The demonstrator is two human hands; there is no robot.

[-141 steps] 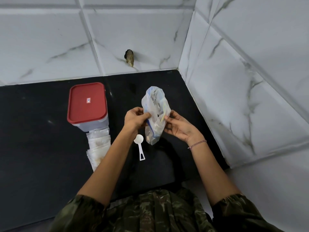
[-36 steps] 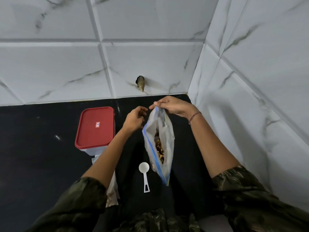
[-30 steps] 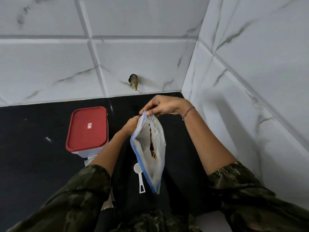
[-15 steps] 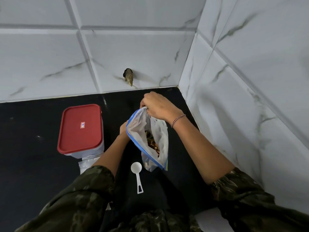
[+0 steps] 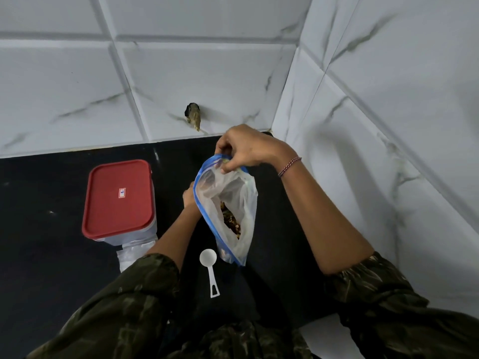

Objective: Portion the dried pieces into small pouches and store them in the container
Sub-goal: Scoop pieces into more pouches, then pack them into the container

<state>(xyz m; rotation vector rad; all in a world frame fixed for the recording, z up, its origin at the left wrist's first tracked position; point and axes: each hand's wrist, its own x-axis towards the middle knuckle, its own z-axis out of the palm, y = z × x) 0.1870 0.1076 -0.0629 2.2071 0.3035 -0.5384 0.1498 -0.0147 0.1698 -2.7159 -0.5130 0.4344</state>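
Dried pieces (image 5: 231, 222) low in blue-zip bag (image 5: 228, 203), right hand (image 5: 246, 149) fingers pinching its rim, left hand (image 5: 190, 198) grip hidden behind, red-lidded container (image 5: 118, 198) label unreadable.

Red lid (image 5: 118, 199), white scoop (image 5: 209, 265), blue-edged clear bag (image 5: 234, 203), black counter (image 5: 39, 255), camo sleeves (image 5: 124, 307), grey-veined white tiles (image 5: 207, 68).

White marble-veined tiles (image 5: 207, 73) covered two walls meeting in a corner at upper right; a black counter (image 5: 39, 255) filled the lower left.
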